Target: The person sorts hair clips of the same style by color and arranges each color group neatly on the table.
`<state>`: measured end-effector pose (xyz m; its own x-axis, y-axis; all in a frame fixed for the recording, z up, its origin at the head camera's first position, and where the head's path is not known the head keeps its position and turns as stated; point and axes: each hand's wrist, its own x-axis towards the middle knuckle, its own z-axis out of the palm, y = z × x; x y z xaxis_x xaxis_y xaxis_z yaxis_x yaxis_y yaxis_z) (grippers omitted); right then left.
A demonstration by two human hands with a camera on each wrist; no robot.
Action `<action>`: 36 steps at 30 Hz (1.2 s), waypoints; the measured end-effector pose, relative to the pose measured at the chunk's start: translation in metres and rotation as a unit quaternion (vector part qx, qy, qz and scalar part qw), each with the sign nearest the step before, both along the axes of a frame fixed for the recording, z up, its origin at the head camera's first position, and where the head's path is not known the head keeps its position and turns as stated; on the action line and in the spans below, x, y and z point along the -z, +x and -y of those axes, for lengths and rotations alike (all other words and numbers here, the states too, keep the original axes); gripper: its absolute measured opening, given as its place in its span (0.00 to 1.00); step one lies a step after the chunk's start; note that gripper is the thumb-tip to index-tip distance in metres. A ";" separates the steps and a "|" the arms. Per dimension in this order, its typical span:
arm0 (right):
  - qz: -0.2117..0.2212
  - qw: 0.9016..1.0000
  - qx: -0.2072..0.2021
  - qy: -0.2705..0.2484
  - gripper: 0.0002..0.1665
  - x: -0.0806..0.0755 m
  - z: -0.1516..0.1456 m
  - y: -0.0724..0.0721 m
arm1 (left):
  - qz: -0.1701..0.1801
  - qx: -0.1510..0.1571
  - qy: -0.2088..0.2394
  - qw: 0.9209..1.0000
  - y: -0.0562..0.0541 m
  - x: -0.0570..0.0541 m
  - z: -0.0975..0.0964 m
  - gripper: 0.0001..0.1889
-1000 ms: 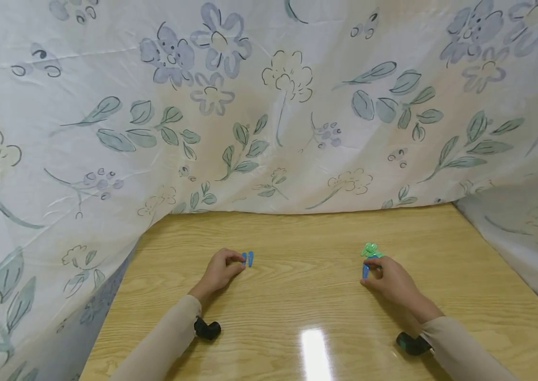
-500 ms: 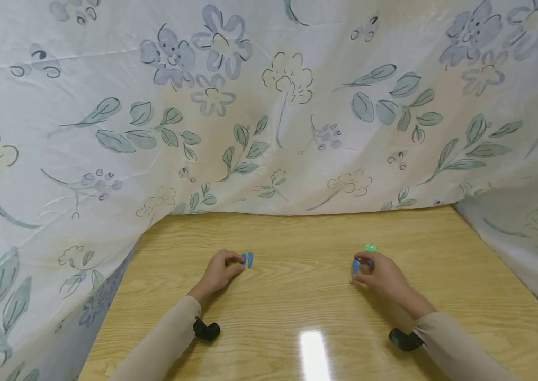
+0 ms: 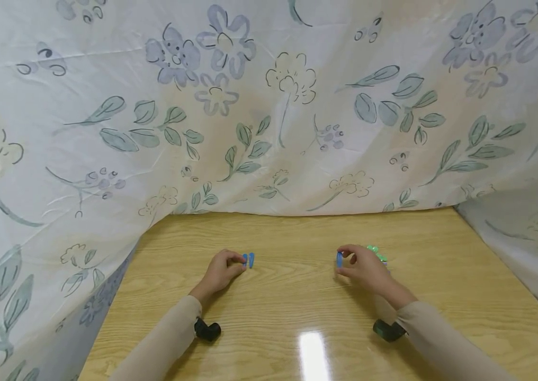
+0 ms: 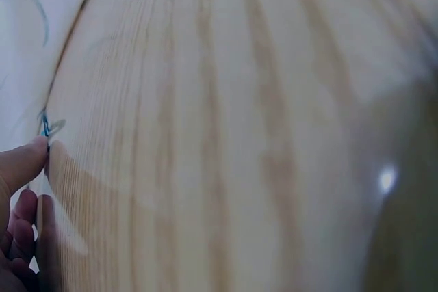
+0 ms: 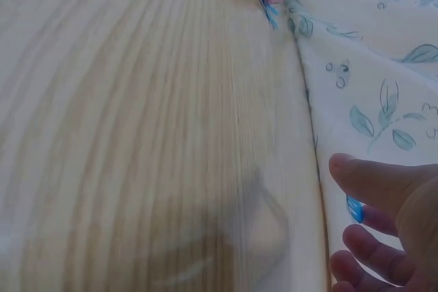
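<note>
My left hand (image 3: 221, 271) rests on the table's left half, with thumb and index finger pinching a slim blue hair clip (image 3: 244, 260). Right beside it, a second blue hair clip (image 3: 251, 260) lies on the wood, roughly parallel. In the left wrist view, the thumb tip meets the clip (image 4: 46, 125). My right hand (image 3: 366, 269) grips another blue hair clip (image 3: 339, 260) upright between thumb and index finger, over the right half of the table. The right wrist view shows part of that clip (image 5: 354, 208) behind the thumb.
Several green hair clips (image 3: 375, 251) lie in a small pile behind my right hand, partly hidden by it. The wooden table (image 3: 288, 296) is bordered at the back and sides by a flowered cloth (image 3: 250, 159). A black wrist device (image 3: 208, 330) sits at each sleeve.
My right hand has moved left from the pile, carrying its blue hair clip and uncovering more of the green clips. My left hand has stayed in place.
</note>
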<state>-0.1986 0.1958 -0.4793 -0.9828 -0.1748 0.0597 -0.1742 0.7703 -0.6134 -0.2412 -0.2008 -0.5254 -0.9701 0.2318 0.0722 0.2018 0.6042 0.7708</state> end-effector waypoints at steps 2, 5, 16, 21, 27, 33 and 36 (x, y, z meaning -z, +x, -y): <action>0.003 1.000 -0.004 -0.005 0.30 0.000 0.005 -0.003 | 0.000 -0.001 -0.002 1.000 0.000 0.000 0.000 0.05; 0.006 1.000 -0.005 -0.004 0.30 0.002 0.013 -0.009 | 0.006 -0.002 -0.002 1.000 0.000 0.000 0.000 0.05; 0.017 0.999 -0.026 -0.031 0.28 0.011 0.047 -0.021 | 0.005 -0.005 0.001 1.000 0.001 -0.002 0.002 0.05; 0.011 0.999 -0.035 -0.027 0.28 0.013 0.060 -0.024 | -0.001 0.003 0.004 1.000 0.000 -0.001 -0.001 0.05; 0.003 0.999 -0.050 -0.019 0.28 0.016 0.078 -0.030 | 0.001 0.001 0.007 1.000 0.001 -0.001 -0.002 0.05; 0.001 0.997 -0.068 -0.027 0.29 0.016 0.097 -0.035 | -0.001 0.004 0.006 1.000 0.001 0.000 -0.001 0.05; 0.004 0.997 -0.073 -0.031 0.29 0.017 0.107 -0.038 | -0.001 0.004 0.002 1.000 0.001 0.000 0.000 0.05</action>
